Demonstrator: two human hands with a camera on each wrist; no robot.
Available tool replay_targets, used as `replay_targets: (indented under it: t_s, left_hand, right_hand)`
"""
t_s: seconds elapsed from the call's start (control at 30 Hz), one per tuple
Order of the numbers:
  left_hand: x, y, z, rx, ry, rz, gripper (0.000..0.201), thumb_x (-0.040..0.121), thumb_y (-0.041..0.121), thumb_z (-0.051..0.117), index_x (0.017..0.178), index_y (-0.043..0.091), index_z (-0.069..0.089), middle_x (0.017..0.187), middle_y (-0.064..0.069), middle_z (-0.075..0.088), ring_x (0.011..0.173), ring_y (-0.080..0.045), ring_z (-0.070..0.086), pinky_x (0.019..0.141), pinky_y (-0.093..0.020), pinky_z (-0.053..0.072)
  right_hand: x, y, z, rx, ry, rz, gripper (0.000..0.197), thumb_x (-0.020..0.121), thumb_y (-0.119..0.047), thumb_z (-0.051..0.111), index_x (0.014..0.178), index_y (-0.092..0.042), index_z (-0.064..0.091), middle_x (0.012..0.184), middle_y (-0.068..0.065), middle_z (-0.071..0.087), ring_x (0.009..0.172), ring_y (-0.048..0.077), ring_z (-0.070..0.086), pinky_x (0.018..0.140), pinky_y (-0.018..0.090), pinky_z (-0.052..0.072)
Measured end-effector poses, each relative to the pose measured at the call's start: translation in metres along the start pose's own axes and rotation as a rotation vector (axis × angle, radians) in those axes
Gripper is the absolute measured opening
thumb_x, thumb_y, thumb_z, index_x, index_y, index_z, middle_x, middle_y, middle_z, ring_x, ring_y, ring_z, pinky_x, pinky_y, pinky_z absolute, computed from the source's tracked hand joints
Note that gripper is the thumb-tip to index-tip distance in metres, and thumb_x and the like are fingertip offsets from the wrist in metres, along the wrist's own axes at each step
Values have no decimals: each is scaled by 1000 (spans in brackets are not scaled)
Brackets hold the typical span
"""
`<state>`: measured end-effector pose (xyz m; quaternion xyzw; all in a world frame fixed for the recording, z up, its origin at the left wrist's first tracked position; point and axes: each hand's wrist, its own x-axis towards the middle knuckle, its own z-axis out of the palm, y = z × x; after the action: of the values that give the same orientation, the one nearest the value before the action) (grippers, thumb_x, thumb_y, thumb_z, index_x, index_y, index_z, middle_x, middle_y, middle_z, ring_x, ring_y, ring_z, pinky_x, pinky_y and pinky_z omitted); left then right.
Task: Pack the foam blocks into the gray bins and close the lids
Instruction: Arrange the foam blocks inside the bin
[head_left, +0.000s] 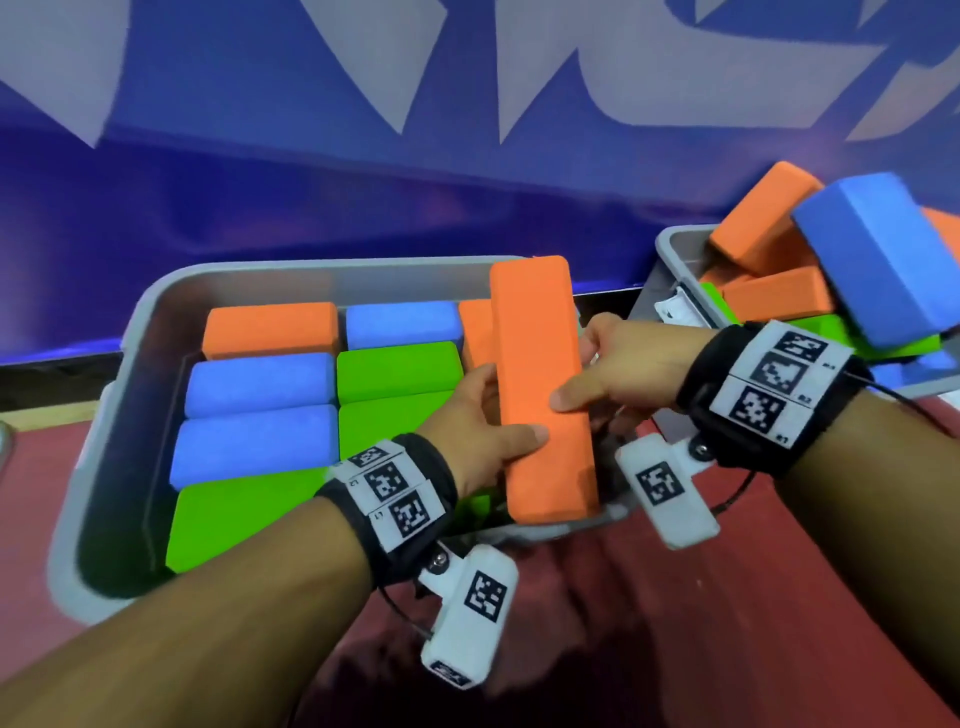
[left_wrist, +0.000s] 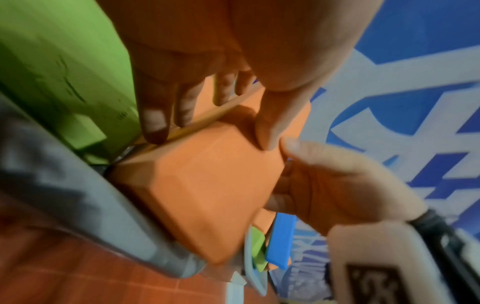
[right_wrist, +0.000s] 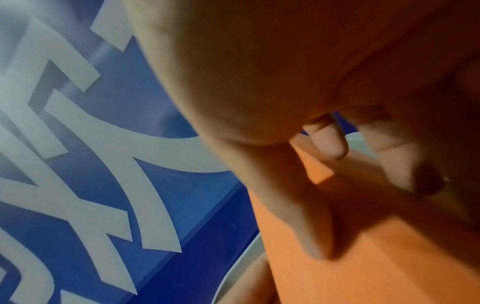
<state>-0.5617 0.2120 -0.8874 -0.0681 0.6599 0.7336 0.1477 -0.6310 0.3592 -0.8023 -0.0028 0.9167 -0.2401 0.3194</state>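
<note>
Here, both hands, left hand (head_left: 485, 431) and right hand (head_left: 631, 364), grip an orange foam block (head_left: 540, 384), poised to lower into the near-full gray bin's (head_left: 104, 415) last gap.

Left hand (head_left: 480, 426) and right hand (head_left: 631, 364) both grip one orange block (head_left: 540, 384) from opposite sides, thumbs on top.

Small printed codes sit beside the square black-and-white markers on the wristbands. On the right wristband (head_left: 769, 384), at the right of the head view, they look like "R1", "R2" and "R3". On the left wristband (head_left: 392, 491), lower centre, one looks like "L1"; the rest are too small. The large pale shapes on the blue backdrop (head_left: 467, 67) form no readable word.
</note>
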Motion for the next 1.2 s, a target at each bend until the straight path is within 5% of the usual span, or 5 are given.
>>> replay_targets:
  t_s: [0.23,0.37,0.67,0.9,1.2]
  left_hand:
    - [12,-3,7,77,30,-54,55,57,15,73,98,32,41,98,-4,60,82,-20,58,67,-35,52]
    - [6,-3,16,146,73,-75,71,55,42,68,120,33,40,103,9,46,91,-15,55,72,-40,55]
    - [14,18,14,87,139,-201,66,80,80,37,121,28,45,100,5,57,90,-17,58,73,-47,56]
    - [13,40,24,-52,167,-237,57,85,75,36,101,28,65,70,10,63,65,-9,58,66,-35,48]
    - [30,14,33,244,225,-274,103,31,66,65,122,26,36,115,-7,62,105,-32,64,89,-53,54]
  right_hand:
    - [11,33,-4,-173,-64,-39,25,65,-12,83,86,-14,71,82,4,74,83,28,70,79,37,59]
    - [5,43,-8,150,-217,-39,15,79,-7,73,94,-7,69,83,11,73,71,21,68,64,32,59]
    - [29,44,-30,660,-212,-28,92,53,-86,53,105,-11,64,100,13,72,92,34,69,82,48,47]
    - [26,50,-47,710,-397,-104,31,66,-26,64,93,-11,58,93,18,58,80,36,58,73,41,48]
    - [55,69,-5,309,-403,128,78,35,-28,85,105,-4,60,98,24,59,81,36,62,79,43,52]
